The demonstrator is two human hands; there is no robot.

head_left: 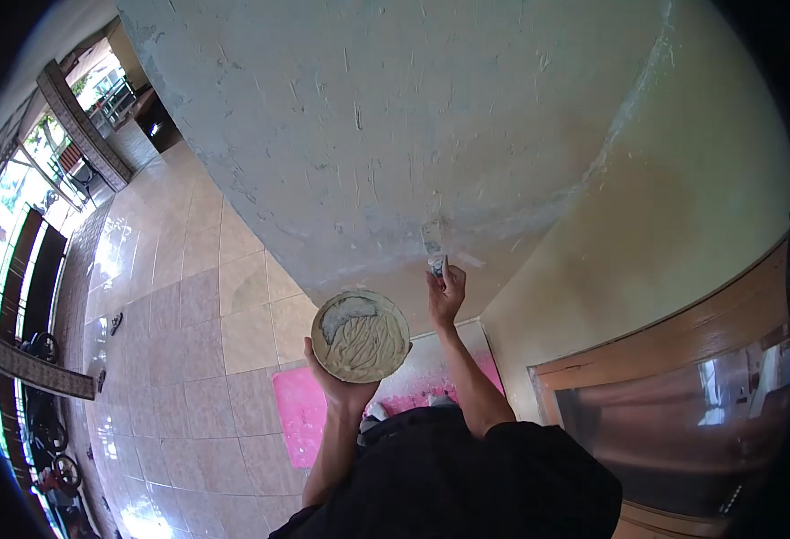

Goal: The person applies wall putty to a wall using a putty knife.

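The left hand [346,382] grips a round putty-smeared board [361,335] while the right hand [445,295] clenches a putty knife [432,242] against the far wall [395,117].

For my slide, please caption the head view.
Left hand holds a putty-smeared plate; right hand presses a scraper to the wall.

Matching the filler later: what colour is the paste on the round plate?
Beige-cream with grey patches on the plate; head view shows it.
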